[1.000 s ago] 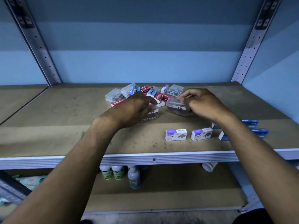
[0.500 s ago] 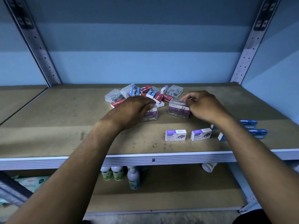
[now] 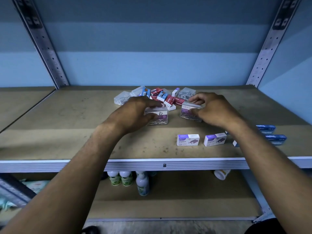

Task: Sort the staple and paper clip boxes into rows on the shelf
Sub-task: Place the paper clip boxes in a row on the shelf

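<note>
Head: both hands' clip boxes now upright, apparently.

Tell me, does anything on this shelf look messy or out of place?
Yes. Behind the hands, a heap of small boxes lies jumbled at all angles, some leaning on others, unlike the two white staple boxes standing side by side near the front edge. On the lower shelf, a white bottle lies tipped on its side.

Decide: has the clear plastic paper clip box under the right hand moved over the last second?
Yes. The clear plastic paper clip box came nearer the white staples boxes.
</note>
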A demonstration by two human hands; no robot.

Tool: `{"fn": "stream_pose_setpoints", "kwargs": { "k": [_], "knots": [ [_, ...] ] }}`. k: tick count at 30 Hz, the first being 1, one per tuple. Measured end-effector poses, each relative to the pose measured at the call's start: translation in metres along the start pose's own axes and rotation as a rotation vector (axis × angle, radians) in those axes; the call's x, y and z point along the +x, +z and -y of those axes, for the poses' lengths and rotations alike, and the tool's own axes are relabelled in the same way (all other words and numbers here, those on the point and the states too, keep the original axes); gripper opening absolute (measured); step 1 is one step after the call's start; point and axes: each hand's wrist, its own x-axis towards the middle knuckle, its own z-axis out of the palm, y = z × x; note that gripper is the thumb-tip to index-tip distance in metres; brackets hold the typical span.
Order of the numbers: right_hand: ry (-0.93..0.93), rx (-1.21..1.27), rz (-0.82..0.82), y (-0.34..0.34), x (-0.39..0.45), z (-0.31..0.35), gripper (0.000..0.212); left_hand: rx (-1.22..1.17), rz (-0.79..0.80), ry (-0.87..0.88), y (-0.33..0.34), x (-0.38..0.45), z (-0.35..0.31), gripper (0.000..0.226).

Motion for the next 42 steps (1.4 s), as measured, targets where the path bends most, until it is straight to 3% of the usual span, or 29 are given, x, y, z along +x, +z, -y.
{"fn": "stream_pose_setpoints", "kwargs": {
  "k": [10,23,42],
  "knots": [
    [-0.138,0.014,0.026,0.011,-0.007,0.04,0.026,0.011,-0.006,-0.028,-0.045,-0.041,0.026,0.04],
    [-0.397,0.088,0.221,0.055,-0.042,0.132,0.03,0.037,-0.05,-0.161,-0.104,-0.127,0.07,0.037],
    [-0.492,0.043,0.34,0.094,-0.056,0.164,0.031,-0.012,0.07,-0.218,-0.11,-0.163,0.099,0.039]
  ]
}}
